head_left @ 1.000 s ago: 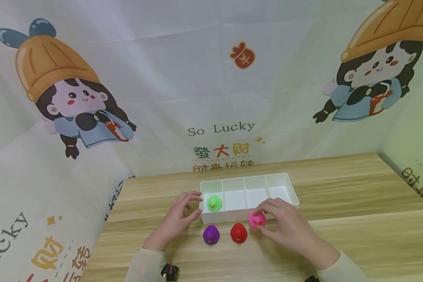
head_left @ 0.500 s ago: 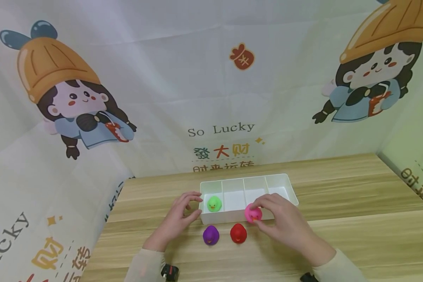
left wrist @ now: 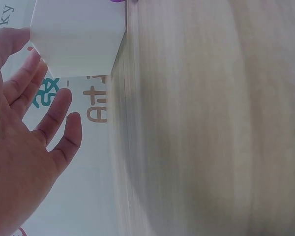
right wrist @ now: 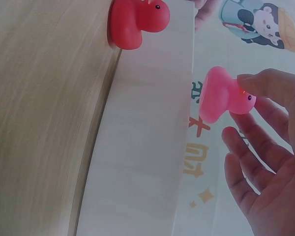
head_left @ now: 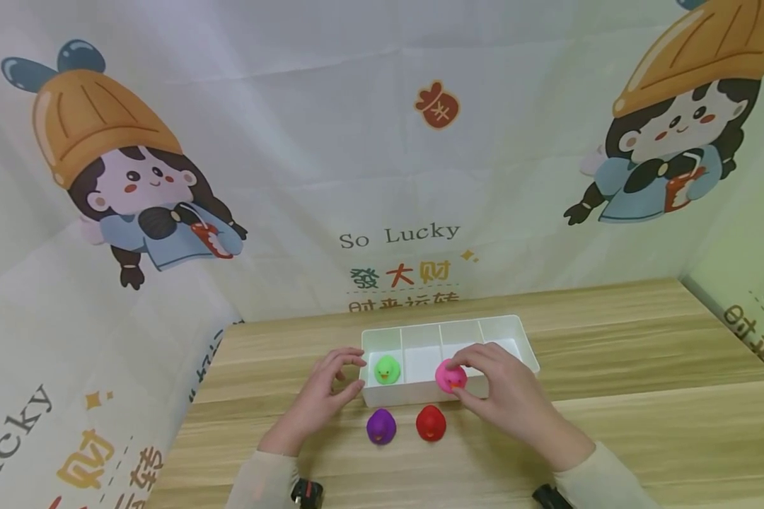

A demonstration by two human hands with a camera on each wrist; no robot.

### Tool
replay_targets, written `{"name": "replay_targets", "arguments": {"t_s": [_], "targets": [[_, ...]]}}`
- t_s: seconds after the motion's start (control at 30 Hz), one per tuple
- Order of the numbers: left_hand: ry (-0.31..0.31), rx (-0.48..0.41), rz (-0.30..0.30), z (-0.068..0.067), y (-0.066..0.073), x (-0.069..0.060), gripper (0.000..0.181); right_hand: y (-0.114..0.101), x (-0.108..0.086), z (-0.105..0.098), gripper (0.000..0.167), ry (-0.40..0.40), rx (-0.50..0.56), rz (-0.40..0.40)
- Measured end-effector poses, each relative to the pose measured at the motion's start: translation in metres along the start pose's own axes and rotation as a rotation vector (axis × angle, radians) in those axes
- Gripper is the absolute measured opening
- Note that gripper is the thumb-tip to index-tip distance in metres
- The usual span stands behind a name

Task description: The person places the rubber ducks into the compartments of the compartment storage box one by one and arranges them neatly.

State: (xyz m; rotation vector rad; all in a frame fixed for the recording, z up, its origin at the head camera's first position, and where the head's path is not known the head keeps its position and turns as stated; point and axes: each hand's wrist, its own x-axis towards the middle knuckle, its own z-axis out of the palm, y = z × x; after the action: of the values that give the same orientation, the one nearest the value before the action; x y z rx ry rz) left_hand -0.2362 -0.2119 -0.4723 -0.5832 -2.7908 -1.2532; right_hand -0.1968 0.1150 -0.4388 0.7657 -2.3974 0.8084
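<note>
White four-compartment tray (head_left: 395, 396), near the back edge of the table (head_left: 617, 346), whose wood runs well out to either side. Pink duck (head_left: 444, 378), pinched between thumb and fingers of the right hand (head_left: 512, 392), at the tray's front rim. Left hand (head_left: 325, 391), thumb and fingers loosely parted, gripping nothing, at the tray's left end. Green duck (head_left: 387, 369), leftmost compartment. Purple duck (head_left: 380, 427) and red duck (head_left: 431, 424), apart, just before the front wall. Backdrop (head_left: 516, 177), printed: "So Lucky"; "發大财"; a lower line, partly hidden at the table edge.
</note>
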Motion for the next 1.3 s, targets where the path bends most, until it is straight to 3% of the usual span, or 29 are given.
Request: {"name": "replay_targets", "arguments": {"t_s": [0.8,1.3], "targets": [[0.006,0.004,0.017,0.002,-0.002,-0.001,0.028,0.003,0.016,0.016,0.028,-0.020,0.048,0.041],[0.013,0.003,0.016,0.001,-0.003,-0.001,0.028,0.007,0.035,0.025,0.029,-0.097,0.039,0.087]]}}
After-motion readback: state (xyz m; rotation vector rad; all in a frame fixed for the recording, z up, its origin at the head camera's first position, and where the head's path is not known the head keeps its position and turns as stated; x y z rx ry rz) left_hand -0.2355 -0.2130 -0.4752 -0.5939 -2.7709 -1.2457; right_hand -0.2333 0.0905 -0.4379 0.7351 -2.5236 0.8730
